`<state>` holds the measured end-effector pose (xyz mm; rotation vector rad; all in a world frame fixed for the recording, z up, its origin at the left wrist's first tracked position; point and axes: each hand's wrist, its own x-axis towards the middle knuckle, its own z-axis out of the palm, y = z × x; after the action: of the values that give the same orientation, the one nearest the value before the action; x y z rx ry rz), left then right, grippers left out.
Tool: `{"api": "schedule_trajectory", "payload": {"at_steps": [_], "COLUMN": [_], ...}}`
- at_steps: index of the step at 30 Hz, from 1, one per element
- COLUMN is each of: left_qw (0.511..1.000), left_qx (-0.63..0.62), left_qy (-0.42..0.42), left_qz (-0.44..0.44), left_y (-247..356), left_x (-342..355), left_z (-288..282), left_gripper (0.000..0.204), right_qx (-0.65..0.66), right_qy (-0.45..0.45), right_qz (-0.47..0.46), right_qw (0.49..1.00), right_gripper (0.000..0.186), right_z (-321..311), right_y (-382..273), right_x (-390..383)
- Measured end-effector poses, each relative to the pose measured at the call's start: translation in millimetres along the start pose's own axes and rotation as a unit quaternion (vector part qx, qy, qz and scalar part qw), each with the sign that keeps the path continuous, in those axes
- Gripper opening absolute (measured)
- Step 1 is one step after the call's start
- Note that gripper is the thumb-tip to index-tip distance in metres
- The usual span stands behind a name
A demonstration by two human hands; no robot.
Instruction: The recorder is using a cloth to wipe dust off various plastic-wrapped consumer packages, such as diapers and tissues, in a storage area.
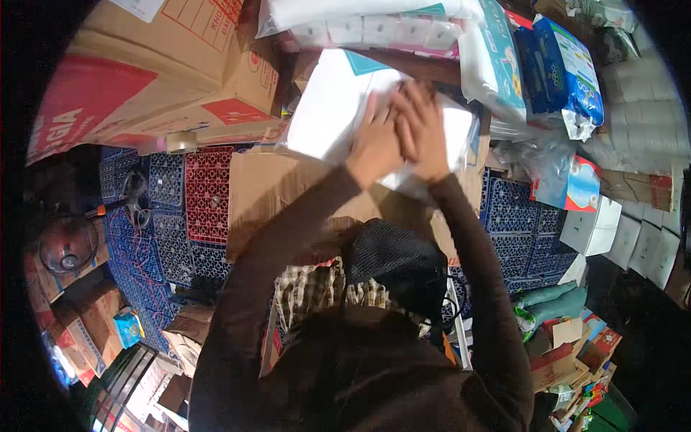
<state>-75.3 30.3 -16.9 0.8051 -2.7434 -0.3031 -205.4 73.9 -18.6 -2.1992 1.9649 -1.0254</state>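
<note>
My left hand [376,146] lies on a white pack [329,93] wrapped in clear plastic with a teal label. Beside it, my right hand [425,124] rests on the same pack. The two hands meet and overlap at the fingers, slightly blurred. Both look flat and stretched out, pressing on the pack rather than gripping it. Under the pack's near edge is a brown cardboard box [273,194], and the right part of the pack shows beyond my right hand.
Behind lie more plastic-wrapped white packs [374,30]. Blue packages [565,72] sit at the far right. Large cartons [162,65] stand at the far left, with a tape roll [181,142] by them. A fan [68,245] is at left, and blue plastic floor tiles [522,223] cover the ground.
</note>
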Motion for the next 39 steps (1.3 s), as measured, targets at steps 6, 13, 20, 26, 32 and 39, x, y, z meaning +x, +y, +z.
{"api": "schedule_trajectory", "payload": {"at_steps": [6,13,20,26,32,39], "left_qw": [0.998,0.995,0.992,0.972,0.952,0.868], "left_qx": [-0.02,-0.076,-0.031,0.074,0.042,-0.176], "left_qy": [0.059,-0.036,0.06,0.123,0.212,0.297], "left_qz": [0.006,0.051,-0.106,-0.186,-0.218,-0.357], "left_y": [-3.1,43.1,9.1,-79.5,-89.8,-73.2], "left_x": [40.0,-71.8,-27.0,-22.7,-79.3,-115.9], "left_z": [3.0,-6.4,-18.6,-18.9,-14.2,3.8], "left_gripper": [0.07,0.064,0.059,0.057,0.055,0.055], "right_qx": [0.025,-0.01,0.013,0.102,0.191,-0.127], "right_qy": [0.017,-0.128,-0.123,0.017,-0.151,0.087], "right_qz": [0.086,0.059,-0.05,-0.196,-0.1,0.297], "right_qw": [0.996,0.99,0.991,0.975,0.965,0.942], "right_gripper": [0.048,0.07,0.068,0.047,0.052,0.077], "right_z": [-3.9,-44.6,-2.3,79.4,58.4,-20.9], "right_y": [24.9,-57.5,-18.6,-30.7,-66.0,7.2], "right_x": [19.6,-77.3,6.4,104.1,55.3,-38.2]}}
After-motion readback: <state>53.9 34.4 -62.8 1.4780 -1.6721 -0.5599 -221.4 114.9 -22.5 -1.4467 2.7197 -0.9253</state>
